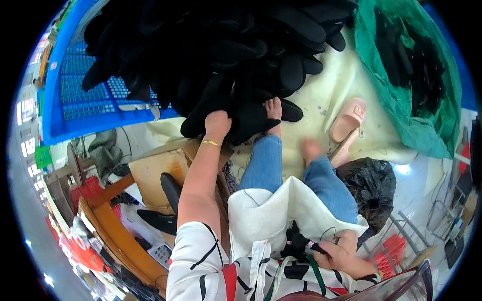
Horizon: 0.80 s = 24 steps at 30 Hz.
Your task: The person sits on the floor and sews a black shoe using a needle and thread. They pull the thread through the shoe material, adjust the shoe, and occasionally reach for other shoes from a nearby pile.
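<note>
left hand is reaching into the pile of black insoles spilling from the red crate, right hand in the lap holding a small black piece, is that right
Not quite: the crate is blue, not red, as the head view shows. The left hand does reach into the pile of black insoles, and the right hand holds a small black piece at the lap.

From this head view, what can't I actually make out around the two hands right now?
- Left hand: its fingers are buried in the pile of black insoles, so the grip is hidden.
- Right hand: the small black tool is too small to identify.
- Black piece on the lap: shape unclear, dark against the white cloth.
</note>
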Tool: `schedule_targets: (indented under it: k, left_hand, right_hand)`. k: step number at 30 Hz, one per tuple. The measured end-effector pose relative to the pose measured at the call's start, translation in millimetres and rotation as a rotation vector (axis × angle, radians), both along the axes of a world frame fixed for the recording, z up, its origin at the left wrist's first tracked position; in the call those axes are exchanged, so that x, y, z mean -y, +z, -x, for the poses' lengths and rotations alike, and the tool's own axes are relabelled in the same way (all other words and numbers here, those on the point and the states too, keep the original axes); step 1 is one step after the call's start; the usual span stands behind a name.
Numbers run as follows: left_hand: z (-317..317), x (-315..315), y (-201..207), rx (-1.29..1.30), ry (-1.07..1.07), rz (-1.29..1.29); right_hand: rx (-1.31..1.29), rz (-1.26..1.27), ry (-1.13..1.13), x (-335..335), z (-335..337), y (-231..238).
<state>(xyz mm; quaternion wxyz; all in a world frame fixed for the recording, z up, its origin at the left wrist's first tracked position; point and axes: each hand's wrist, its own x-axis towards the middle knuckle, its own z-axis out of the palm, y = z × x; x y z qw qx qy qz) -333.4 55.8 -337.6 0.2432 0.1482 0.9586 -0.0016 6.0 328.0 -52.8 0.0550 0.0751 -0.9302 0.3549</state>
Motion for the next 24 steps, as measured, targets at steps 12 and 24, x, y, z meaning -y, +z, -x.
schedule_targets:
  k: [12, 24]
  left_hand:
    - [-50.6, -19.8, 250.1, -0.252, -0.244, -0.313]
    - [-126.4, 166.5, 313.1, -0.11, -0.138, 0.184]
  right_hand:
    - [-0.107, 0.081, -0.145, 18.6, -19.5, -4.7]
    - [-0.27, 0.158, -0.186, 30.4, -17.6, -1.9]
